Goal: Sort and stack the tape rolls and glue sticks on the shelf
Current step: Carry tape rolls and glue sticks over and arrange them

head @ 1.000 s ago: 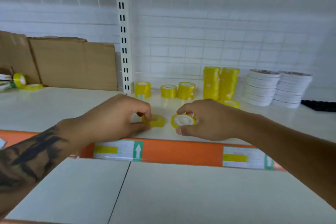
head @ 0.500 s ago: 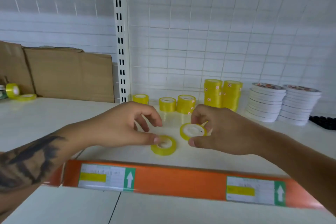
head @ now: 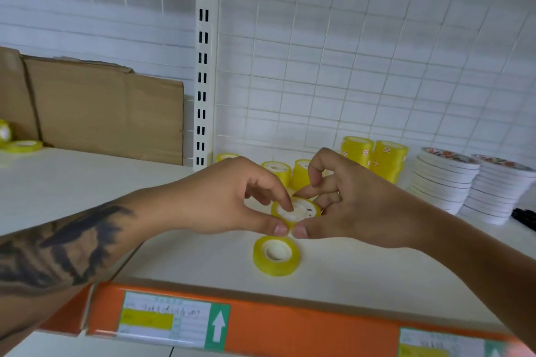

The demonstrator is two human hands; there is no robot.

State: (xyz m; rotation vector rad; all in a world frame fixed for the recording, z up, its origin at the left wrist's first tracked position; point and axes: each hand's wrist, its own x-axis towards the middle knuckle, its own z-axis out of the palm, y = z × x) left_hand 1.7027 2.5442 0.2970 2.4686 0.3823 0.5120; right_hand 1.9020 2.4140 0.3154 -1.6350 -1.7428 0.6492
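A small yellow tape roll (head: 297,210) is held above the white shelf (head: 87,182), tilted, between both hands. My left hand (head: 226,197) pinches its left rim with thumb and forefinger. My right hand (head: 348,203) pinches its right rim the same way. Just below, a second yellow tape roll (head: 276,255) lies flat on the shelf, touched by neither hand. Behind the hands stand short stacks of yellow rolls (head: 277,171) and two taller yellow stacks (head: 374,156). No glue sticks are visible.
Two stacks of flat white tape rolls (head: 443,180) stand at the right, a black object (head: 525,216) beyond them. Cardboard (head: 104,107) leans against the back wall on the left, with yellow rolls (head: 20,146) beside it. An orange price strip (head: 290,327) edges the shelf front.
My left hand let go of the roll lying on the shelf and moved right to pinch the roll in my right hand. The camera came closer to the shelf.
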